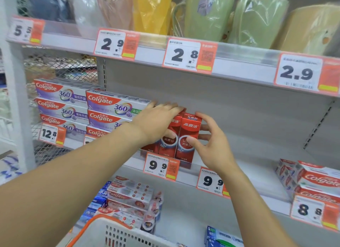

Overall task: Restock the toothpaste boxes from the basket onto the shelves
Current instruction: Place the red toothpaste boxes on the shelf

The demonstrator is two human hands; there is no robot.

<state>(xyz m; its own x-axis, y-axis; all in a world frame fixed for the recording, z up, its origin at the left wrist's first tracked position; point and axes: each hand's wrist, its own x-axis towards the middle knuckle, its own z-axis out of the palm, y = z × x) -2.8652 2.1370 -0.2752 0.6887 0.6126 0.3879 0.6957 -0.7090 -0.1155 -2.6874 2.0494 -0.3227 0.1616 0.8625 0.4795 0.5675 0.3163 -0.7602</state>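
Head view, task's things: a row of upright red cardboard toothpaste boxes (185, 136) stands at the front edge of the middle white metal shelf (257, 173), long axis vertical, directly ahead of both hands.
Head view, left hand: the left hand (158, 121) lies over the tops and left faces of the row, fingers stretched across the lids, thumb down on a front face; it appears to grip the row from above.
Head view, right hand: the right hand (211, 145) is at the right side of the outermost box, thumb touching its front face and fingers spread along its side and behind, loosely cupping it rather than clenched.
Head view, key relation: the boxes sit between the two hands, both about equally near; judged from this, the next move is to square the row back and together.
Head view, basket: a white plastic basket with an orange rim (110, 232) sits low, below the arms; its contents are hidden.
Head view, surroundings: stacked purple-and-white flat toothpaste boxes (114, 110) lie just left of the red row, bounding it there.
Head view, free space: bare shelf extends rightward to a stack of red-and-white toothpaste cartons (312, 180), well apart.
Head view, labels: orange-edged paper price tags (161, 166) hang on the shelf lip below the row.
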